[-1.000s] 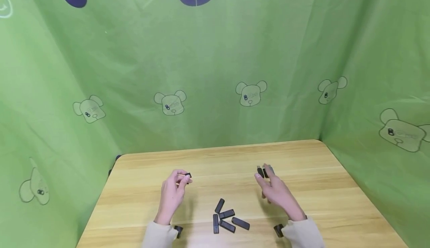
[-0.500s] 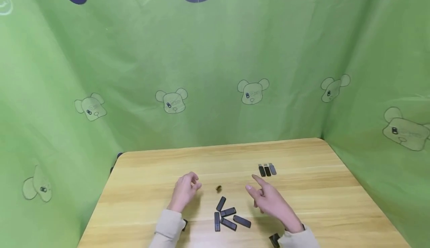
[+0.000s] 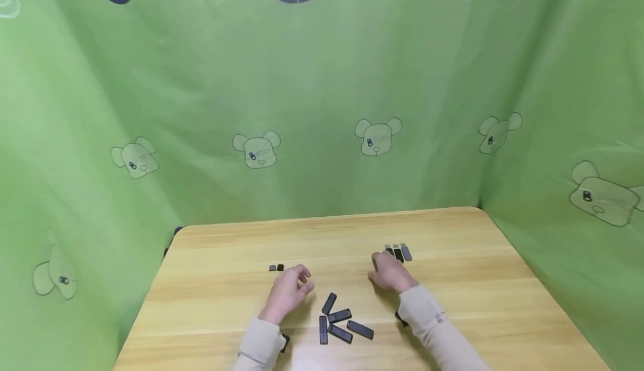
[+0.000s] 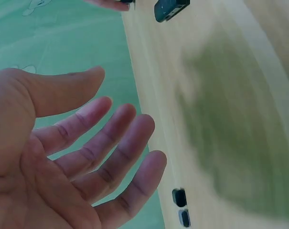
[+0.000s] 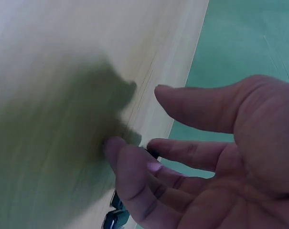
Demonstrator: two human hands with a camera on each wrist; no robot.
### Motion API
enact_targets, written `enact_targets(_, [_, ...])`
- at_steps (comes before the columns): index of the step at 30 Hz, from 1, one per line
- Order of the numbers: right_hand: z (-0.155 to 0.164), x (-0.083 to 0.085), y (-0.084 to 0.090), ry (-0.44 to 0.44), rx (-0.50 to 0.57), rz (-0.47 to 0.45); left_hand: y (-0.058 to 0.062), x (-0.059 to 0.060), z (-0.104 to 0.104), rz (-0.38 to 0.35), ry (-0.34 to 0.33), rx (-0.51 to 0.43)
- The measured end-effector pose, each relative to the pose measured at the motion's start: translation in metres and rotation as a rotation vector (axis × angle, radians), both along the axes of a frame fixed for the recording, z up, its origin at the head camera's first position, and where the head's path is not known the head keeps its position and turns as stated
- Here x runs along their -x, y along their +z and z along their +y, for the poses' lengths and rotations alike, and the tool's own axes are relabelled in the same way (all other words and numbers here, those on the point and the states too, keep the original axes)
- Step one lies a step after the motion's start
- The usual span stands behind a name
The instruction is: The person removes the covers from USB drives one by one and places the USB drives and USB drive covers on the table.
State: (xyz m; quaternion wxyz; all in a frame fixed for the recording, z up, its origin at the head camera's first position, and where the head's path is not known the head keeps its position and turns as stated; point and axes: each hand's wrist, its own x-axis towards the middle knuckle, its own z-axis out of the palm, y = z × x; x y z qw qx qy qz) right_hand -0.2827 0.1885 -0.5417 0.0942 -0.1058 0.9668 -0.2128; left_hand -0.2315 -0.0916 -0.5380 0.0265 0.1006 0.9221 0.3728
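While both hands hover low over the wooden table (image 3: 226, 304), the left hand (image 3: 289, 290) hangs empty with loosely curled fingers, right of 2 small caps (image 3: 276, 268). The right hand (image 3: 389, 275) spreads relaxed and empty just below 3 lined-up drives (image 3: 399, 253). Between them, lower centre, lie 5 scattered black drives (image 3: 338, 323).

A light wooden surface (image 3: 453, 231) with pale grain sits before me, its far corners rounded. Green cloth (image 3: 312, 80) printed with faint bear faces (image 3: 378, 137) and dark purple shapes hangs creased behind and on both sides. Soft, even light falls over everything.
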Motion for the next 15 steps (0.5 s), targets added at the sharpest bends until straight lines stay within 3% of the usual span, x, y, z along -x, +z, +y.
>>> enact_targets(5, [0.001,0.0,0.001,-0.006,0.009,0.001,0.003,-0.005,-0.001,0.019,0.007,-0.018])
enact_targets(12, [0.002,-0.001,0.008,-0.11,0.101,-0.028,0.008,-0.01,-0.001,0.01,-0.006,-0.02])
enact_targets(15, [0.005,0.0,0.007,-0.094,0.079,-0.038,0.006,-0.013,0.0,-0.001,-0.021,-0.024])
